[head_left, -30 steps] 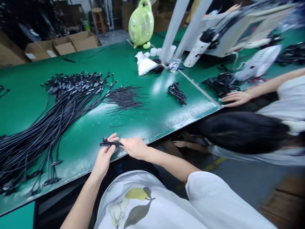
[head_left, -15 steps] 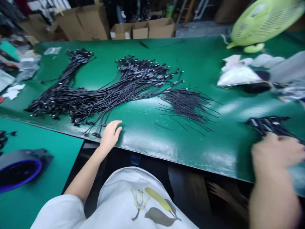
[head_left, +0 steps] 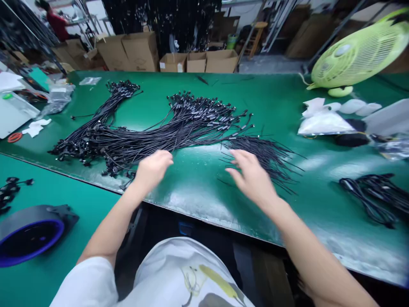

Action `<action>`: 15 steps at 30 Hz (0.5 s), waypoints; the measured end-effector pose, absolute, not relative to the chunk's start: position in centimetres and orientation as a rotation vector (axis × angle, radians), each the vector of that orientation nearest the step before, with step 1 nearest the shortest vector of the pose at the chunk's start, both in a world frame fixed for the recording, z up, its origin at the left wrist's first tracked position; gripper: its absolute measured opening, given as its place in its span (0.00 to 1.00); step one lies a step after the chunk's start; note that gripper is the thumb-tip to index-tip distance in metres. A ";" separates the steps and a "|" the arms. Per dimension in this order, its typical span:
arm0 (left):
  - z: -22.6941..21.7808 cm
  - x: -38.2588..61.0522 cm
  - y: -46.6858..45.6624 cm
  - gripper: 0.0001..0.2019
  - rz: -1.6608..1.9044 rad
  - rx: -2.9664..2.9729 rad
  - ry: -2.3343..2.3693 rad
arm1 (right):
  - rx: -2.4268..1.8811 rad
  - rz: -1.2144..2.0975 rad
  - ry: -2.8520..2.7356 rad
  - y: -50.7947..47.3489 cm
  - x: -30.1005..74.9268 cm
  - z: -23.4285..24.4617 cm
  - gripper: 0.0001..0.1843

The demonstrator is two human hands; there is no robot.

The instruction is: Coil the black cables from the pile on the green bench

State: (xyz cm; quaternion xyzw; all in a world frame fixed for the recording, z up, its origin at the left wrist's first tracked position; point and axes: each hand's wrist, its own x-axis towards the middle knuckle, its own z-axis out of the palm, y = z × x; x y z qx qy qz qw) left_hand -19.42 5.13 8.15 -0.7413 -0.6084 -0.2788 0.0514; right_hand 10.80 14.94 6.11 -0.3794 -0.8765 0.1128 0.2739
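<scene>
A large pile of black cables (head_left: 143, 140) with small connectors at both ends spreads over the green table. My left hand (head_left: 153, 170) is over the pile's near edge, its fingers curled together; whether a cable is between them is hidden. My right hand (head_left: 252, 177) hovers at the near left side of a heap of thin black strands (head_left: 271, 157), thumb and fingers apart, nothing visible between them. At the far right of the table lies a bundle of coiled black cables (head_left: 373, 194), away from both hands.
A light green fan (head_left: 354, 55) stands at the back right, behind white packets (head_left: 326, 121). On the lower left table is a round grey device with a purple rim (head_left: 35, 232). Cardboard boxes (head_left: 204, 62) line the far edge. A person in red (head_left: 57, 23) is far back.
My right hand has left the cable bundle at the far right and moved left to the thin strands. My left hand has risen slightly onto the pile, its fingers curling in.
</scene>
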 end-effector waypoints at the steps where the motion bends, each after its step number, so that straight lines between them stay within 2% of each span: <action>1: 8.7 -17.7 4.2 0.13 -0.810 -2.334 -1.818 | -0.901 0.347 -2.413 14.9 7.7 6.5 0.28; 3: 9.5 -15.4 2.7 0.12 -0.827 -2.393 -1.852 | -0.650 0.443 -2.588 15.8 2.1 7.0 0.25; 6: 10.4 -15.7 1.0 0.10 -0.885 -2.349 -2.124 | -0.576 0.524 -2.737 18.9 -3.0 8.4 0.09; 10: 10.6 -20.4 -0.9 0.10 -1.096 -2.178 -2.622 | -0.624 0.329 -2.274 20.9 -2.6 13.5 0.19; 12: 10.2 -21.9 -1.7 0.13 -1.448 -2.189 -2.669 | -0.587 0.165 -2.096 20.0 -1.2 17.0 0.25; 15: 9.6 -22.3 -2.7 0.15 -2.024 -2.307 -2.506 | -0.630 -0.151 -2.180 19.3 0.5 21.7 0.28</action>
